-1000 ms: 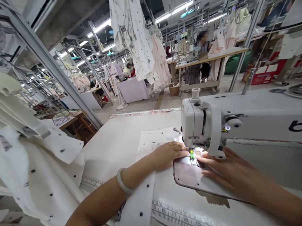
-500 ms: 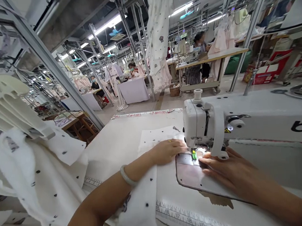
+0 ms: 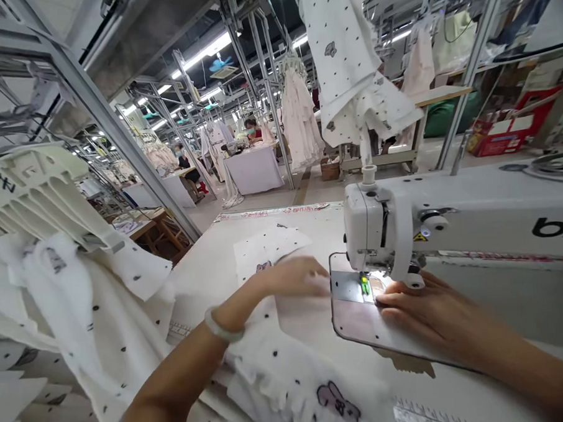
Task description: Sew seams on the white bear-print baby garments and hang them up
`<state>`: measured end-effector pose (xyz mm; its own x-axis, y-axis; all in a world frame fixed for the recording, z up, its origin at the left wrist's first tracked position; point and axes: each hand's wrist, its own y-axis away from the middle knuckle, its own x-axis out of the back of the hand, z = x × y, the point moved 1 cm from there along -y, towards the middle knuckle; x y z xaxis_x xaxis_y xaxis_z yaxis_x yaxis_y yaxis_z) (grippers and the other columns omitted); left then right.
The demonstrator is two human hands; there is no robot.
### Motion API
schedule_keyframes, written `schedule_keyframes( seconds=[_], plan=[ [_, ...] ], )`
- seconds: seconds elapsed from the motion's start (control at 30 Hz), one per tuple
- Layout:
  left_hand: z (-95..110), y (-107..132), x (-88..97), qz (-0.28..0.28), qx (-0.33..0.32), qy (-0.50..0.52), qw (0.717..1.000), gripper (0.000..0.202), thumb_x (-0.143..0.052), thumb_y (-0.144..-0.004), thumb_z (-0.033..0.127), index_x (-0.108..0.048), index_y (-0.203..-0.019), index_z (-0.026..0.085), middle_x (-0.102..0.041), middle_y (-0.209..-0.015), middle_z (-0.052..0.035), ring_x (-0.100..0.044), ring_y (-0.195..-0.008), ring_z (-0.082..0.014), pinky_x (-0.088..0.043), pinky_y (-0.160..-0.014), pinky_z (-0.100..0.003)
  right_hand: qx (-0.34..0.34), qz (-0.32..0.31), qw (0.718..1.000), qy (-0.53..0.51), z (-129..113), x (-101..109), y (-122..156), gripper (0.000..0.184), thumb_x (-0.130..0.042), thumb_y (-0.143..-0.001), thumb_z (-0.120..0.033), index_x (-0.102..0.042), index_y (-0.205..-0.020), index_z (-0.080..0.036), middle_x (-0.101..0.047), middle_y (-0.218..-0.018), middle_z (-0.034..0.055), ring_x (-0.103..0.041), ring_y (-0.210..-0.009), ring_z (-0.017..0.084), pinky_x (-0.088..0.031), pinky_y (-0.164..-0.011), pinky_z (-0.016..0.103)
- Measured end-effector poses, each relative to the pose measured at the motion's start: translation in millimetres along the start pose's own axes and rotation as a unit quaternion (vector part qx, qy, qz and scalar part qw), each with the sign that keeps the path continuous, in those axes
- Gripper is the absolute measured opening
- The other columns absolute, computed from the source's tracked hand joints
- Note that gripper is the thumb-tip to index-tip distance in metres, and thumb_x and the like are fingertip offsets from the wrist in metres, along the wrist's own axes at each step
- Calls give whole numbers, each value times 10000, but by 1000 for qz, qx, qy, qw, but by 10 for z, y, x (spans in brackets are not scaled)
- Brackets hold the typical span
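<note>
My left hand (image 3: 296, 276), a pale bangle on its wrist, is over the white printed fabric (image 3: 275, 354), left of the sewing machine's plate. Motion smears its fingers, and whether they grip the cloth cannot be seen. My right hand (image 3: 430, 310) lies flat on the machine bed, its fingers spread and stretched toward the green presser foot (image 3: 365, 286). A small dark piece touches its fingertips. Above the lit needle area stands the white sewing machine head (image 3: 368, 226). Gathered fabric with a rabbit print (image 3: 336, 402) spreads along the table's front.
Printed pieces hang from a cream clamp hanger (image 3: 52, 190) at left. Another printed garment (image 3: 344, 59) hangs beyond the machine. A metal post (image 3: 134, 149) rises at the table's left. Behind are other sewing tables, a person (image 3: 251, 130) and a red box (image 3: 499, 133).
My left hand has moved left, away from the presser foot, and the fabric has shifted left and toward me. The rabbit print now shows in front. My right hand stays nearly in place.
</note>
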<state>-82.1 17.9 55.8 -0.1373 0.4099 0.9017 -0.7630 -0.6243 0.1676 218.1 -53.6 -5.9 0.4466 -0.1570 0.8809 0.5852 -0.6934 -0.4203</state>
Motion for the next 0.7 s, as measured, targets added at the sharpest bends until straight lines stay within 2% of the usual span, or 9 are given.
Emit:
schedule_keyframes(
  seconds=[0.07,0.1,0.17,0.23,0.3,0.4,0.47,0.57,0.7],
  plan=[
    [243,203,-192,-87,-88,50,991,492,-870,-789,567,-746,-1157,265,-649,-1253,-70,-631,-1199,-273,-531,-1052,-398,13,-18,1000,-12,-39,-2,-17,331,-435,-1114,-444,-742,-1071,-328,-766,-993,-5,-709,-842,209,-493,-898,438],
    [322,292,-281,-92,-105,50,989,512,-920,-718,573,-751,-1088,261,-612,-1264,-78,-605,-1218,-297,-515,-1072,-434,17,-23,999,-17,-48,-6,-23,339,-429,-1116,-445,-740,-1051,-326,-766,-993,-7,-709,-843,211,-490,-905,441],
    [405,429,-423,-64,-105,30,992,475,-938,-696,561,-727,-973,237,-559,-1301,-98,-550,-1283,-332,-468,-1127,-492,24,-28,999,-23,-51,-15,-28,353,-435,-1110,-470,-740,-1012,-321,-767,-984,-3,-711,-835,223,-500,-904,446],
    [433,524,-504,-30,-86,22,996,388,-884,-796,514,-687,-936,210,-559,-1338,-123,-520,-1347,-335,-431,-1169,-505,38,-14,999,-33,-59,-11,-17,342,-441,-1107,-468,-745,-1050,-322,-770,-1000,10,-721,-850,234,-520,-894,450],
    [465,604,-532,2,-37,17,999,305,-790,-911,458,-669,-1019,200,-572,-1402,-153,-496,-1411,-333,-387,-1212,-541,73,23,996,-48,-108,22,5,292,-470,-1101,-422,-739,-1161,-325,-774,-1058,30,-735,-916,243,-539,-901,451],
    [569,744,-551,44,91,-31,994,381,-648,-1010,458,-611,-1298,210,-510,-1561,-181,-389,-1525,-384,-200,-1258,-714,151,51,985,-63,-278,110,28,283,-590,-1053,-364,-698,-1308,-307,-770,-1177,55,-723,-1083,263,-544,-996,456],
    [623,842,-592,53,200,-59,977,545,-564,-1035,517,-517,-1481,207,-385,-1667,-204,-259,-1585,-445,-101,-1238,-787,199,19,978,-55,-414,154,16,358,-648,-1023,-368,-665,-1371,-280,-760,-1246,61,-693,-1179,270,-535,-1051,439],
    [552,923,-669,37,324,-38,945,817,-440,-1019,681,-329,-1647,171,-134,-1750,-218,-43,-1607,-508,-96,-1215,-816,226,-28,973,-30,-544,155,-29,393,-634,-1038,-408,-652,-1387,-228,-764,-1257,67,-689,-1185,274,-534,-1057,439],
    [212,787,-595,26,295,-22,955,979,-355,-971,819,-195,-1695,181,2,-1764,-173,121,-1600,-476,-34,-1222,-798,188,-35,980,-53,-540,81,-49,269,-568,-1073,-400,-714,-1216,-225,-783,-1105,58,-703,-1016,253,-526,-995,452]
  ],
)
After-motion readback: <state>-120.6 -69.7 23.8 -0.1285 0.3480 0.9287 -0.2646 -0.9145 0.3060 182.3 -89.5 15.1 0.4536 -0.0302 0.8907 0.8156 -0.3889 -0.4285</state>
